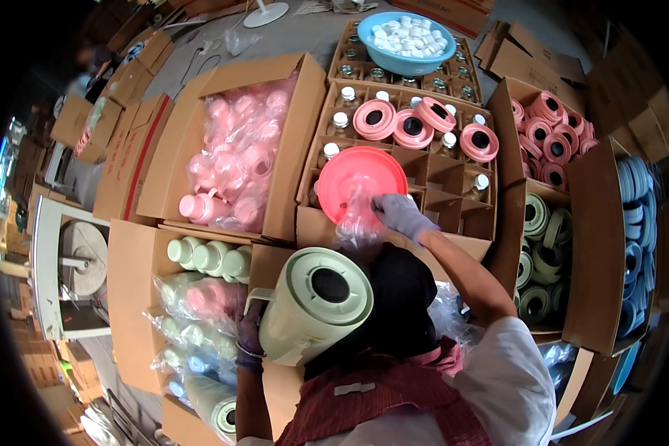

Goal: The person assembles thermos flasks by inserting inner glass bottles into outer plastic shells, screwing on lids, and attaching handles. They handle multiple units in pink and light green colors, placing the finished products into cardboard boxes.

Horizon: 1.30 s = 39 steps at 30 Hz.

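Note:
My left hand (250,333), in a dark glove, is closed round the handle of a pale green thermos jug (286,327). The jug is tilted, its round end with a dark central hole turned up. My right hand (403,214), in a grey glove, reaches to the right edge of a red round dish (358,165). Its fingers are bent and pressed together beside crumpled clear plastic (360,223); what they hold, if anything, is hidden. The dish rests on a divided carton (432,176) of glass bottles with white caps. Several pink rings (374,119) lie behind it.
Left stand a carton of bagged pink jugs (238,149) and one of bagged green jugs (208,260). A blue basin (372,46) of white caps sits at the back. Right are cartons of pink rings (556,152), green rings (531,215) and blue rings (633,253).

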### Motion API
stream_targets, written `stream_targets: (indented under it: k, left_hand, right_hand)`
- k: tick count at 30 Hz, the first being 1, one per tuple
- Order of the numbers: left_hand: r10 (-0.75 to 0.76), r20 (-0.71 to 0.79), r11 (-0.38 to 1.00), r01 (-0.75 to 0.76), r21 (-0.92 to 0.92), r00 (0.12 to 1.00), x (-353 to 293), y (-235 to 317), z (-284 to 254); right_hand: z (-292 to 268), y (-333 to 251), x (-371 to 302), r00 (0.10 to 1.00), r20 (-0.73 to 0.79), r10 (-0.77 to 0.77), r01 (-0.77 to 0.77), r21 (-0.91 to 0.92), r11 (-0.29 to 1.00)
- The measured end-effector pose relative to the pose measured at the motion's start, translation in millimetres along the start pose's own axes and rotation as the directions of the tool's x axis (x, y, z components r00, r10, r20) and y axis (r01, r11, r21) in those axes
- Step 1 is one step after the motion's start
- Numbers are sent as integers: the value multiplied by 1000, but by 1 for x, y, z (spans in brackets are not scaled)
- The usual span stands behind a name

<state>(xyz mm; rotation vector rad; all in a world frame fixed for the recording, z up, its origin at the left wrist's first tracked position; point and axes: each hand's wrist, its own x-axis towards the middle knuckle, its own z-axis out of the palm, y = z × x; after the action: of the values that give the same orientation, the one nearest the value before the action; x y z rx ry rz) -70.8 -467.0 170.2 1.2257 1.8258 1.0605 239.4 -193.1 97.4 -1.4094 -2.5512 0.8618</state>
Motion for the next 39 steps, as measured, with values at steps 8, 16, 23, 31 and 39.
stream_targets:
  k: [8,16,23,31,39]
  left_hand:
    - [98,107,960,-122,253,989,25,-48,-14]
    - [152,308,891,-265,368,939,47,-18,0]
    - [112,303,937,-202,283,946,46,-60,2]
    - [-179,792,793,562,-235,583,106,6,44]
    - [-224,912,587,794,-155,343,107,36,67]
  right_hand:
    - [-33,89,-73,927,241,289,-151,-464,873]
    - [80,34,78,974,-165,-157,42,-547,836]
    - [-54,-62,-7,974,178,144,-219,906,361]
    - [-140,-117,-105,309,-44,-950,889,-340,305]
    - [-142,-133,-145,90,251,-964,858,-511,-53]
